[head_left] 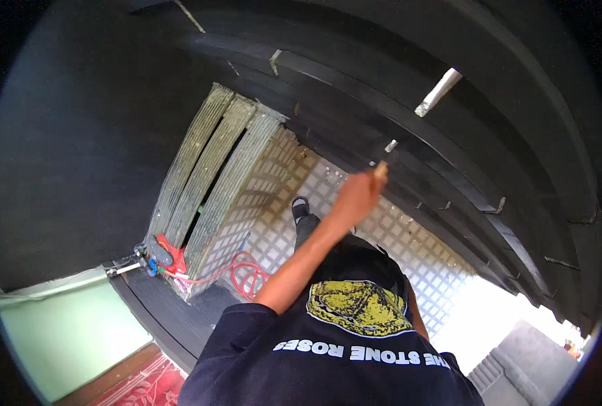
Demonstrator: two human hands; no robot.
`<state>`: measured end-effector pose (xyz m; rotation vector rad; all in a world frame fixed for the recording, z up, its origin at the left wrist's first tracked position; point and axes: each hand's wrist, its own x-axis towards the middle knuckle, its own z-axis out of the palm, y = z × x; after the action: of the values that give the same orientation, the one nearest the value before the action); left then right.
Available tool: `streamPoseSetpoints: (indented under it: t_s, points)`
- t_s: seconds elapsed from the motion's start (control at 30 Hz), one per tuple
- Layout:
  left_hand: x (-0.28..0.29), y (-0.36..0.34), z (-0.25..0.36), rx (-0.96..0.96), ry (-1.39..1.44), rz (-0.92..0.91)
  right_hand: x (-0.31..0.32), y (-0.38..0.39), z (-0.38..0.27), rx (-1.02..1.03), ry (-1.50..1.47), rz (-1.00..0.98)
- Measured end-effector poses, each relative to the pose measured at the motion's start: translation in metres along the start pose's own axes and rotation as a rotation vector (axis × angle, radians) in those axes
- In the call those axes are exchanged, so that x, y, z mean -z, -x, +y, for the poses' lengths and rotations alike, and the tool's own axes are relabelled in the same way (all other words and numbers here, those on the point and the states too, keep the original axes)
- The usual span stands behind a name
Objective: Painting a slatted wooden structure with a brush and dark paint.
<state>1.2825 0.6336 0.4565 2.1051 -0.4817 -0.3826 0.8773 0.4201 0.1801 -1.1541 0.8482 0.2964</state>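
Note:
My left hand (363, 192) reaches forward and is closed around a short, light-brown handle (381, 169), apparently a paintbrush. Its dark tip blurs into the dark boards, so the bristles are hard to make out. That tip is at or close to the dark slatted surface (355, 95), beside a small pale unpainted patch (391, 145). Of my right arm (417, 317) only a sliver shows past my black shirt, and the right hand is hidden.
Stacked ribbed grey-green boards (213, 162) stand at the left. A red-and-grey tool (169, 254) with a coiled red hose (247, 274) lies near their lower end. My foot (301, 208) rests on the patterned tile floor (409, 247). Bright light comes in at the right.

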Motion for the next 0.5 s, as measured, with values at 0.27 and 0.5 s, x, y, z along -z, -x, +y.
streamPoseSetpoints:
  t_s: [0.27, 0.5]
  points:
    - [0.039, -0.048, -0.037, 0.024, -0.028, 0.474, -0.033, -0.017, -0.019, 0.061, 0.159, 0.008]
    - [0.024, -0.012, -0.018, 0.036, 0.241, -0.016, -0.023, -0.054, -0.006, 0.121, 0.297, 0.070]
